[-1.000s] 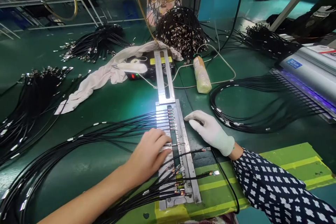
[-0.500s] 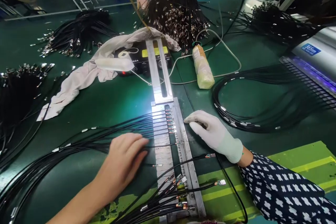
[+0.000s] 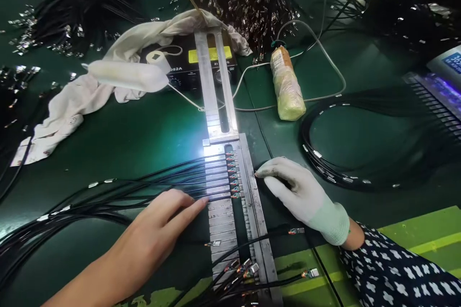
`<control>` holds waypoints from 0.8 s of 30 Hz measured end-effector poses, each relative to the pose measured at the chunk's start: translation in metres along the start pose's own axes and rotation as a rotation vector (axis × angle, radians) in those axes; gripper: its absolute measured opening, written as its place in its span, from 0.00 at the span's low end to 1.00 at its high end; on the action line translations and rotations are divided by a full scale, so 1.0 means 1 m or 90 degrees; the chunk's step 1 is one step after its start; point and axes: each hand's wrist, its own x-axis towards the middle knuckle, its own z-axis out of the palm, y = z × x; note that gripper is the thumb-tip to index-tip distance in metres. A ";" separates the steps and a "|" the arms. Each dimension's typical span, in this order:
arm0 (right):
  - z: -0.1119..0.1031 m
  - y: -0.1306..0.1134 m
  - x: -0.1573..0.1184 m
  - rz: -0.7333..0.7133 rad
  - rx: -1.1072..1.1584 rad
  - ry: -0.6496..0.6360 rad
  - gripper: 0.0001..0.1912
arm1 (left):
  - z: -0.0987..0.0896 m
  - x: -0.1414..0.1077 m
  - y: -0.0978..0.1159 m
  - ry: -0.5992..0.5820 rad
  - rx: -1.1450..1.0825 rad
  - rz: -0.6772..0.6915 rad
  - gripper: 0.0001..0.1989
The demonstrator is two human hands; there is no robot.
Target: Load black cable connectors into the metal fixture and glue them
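My bare left hand (image 3: 158, 230) is at the left edge of a metal slotted fixture (image 3: 220, 225). Its thumb and fingertip close on a black cable (image 3: 219, 197), the lowest in a row of several lying side by side across the slots. Their metal connector ends (image 3: 236, 182) line up over the fixture's long groove. My right hand (image 3: 302, 196), in a white glove, rests just right of the fixture's rail (image 3: 252, 187). Its fingers are curved, with thumb and forefinger apart and nothing visible between them; the forefinger's tip is at the rail. Loose cable ends (image 3: 248, 268) lie across the fixture's near part.
Behind the fixture are a black control box (image 3: 187, 69), a white cloth (image 3: 72, 100) and a plastic-wrapped bundle (image 3: 288, 86). Piles of cables (image 3: 248, 5) lie at the back. Coiled cables (image 3: 306, 139) run rightward to a machine with violet light (image 3: 442, 86).
My left hand has closed on the lowest cable, whose connector has moved up beside the others in the row. The right hand stays by the rail. The camera view has shifted.
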 end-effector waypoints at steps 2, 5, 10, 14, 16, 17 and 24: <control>0.000 0.000 0.000 0.000 -0.003 0.000 0.10 | -0.002 0.002 -0.002 -0.015 -0.007 -0.014 0.24; -0.001 0.000 0.000 -0.003 -0.006 -0.006 0.10 | -0.004 0.003 -0.005 -0.039 -0.035 -0.026 0.25; -0.001 -0.001 0.000 -0.012 -0.011 -0.005 0.09 | -0.005 0.000 -0.006 -0.061 -0.053 -0.013 0.24; -0.001 0.000 -0.001 -0.028 -0.020 0.002 0.10 | -0.005 0.002 -0.007 -0.065 -0.057 -0.005 0.24; -0.001 0.001 -0.002 -0.065 -0.035 -0.017 0.11 | -0.004 0.004 -0.008 -0.066 -0.061 0.005 0.24; -0.001 0.002 -0.003 -0.088 -0.044 -0.034 0.13 | -0.003 0.005 -0.008 -0.067 -0.057 0.009 0.23; -0.002 0.005 -0.002 -0.127 -0.057 -0.082 0.14 | 0.007 -0.001 0.004 -0.014 0.095 -0.033 0.28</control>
